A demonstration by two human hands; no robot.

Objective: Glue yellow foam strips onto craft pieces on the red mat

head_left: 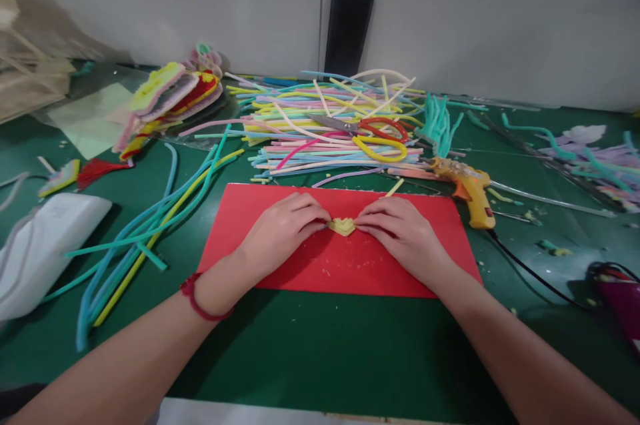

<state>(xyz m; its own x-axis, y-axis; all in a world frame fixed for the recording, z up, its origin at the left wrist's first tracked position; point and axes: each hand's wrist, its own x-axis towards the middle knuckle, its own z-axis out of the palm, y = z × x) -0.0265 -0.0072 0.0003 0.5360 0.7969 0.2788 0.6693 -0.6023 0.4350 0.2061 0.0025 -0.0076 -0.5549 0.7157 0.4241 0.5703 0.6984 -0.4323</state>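
A small pale-yellow piece of bent pipe cleaner, shaped in nested V rows, is held just over a red board. My left hand pinches its left edge between thumb and fingertips. On the opposite side, my right hand has its fingers closed on the right edge. A straight yellow end sticks up behind the right hand; whether it joins the piece is hidden. Tiny pale fibres lie on the board below the hands.
Behind the board lies a heap of coloured pipe cleaners with scissors on top. A yellow glue gun rests at right. Loose blue and yellow pipe cleaners, a white device and fuzzy finished pieces are at left. A phone leans on the wall.
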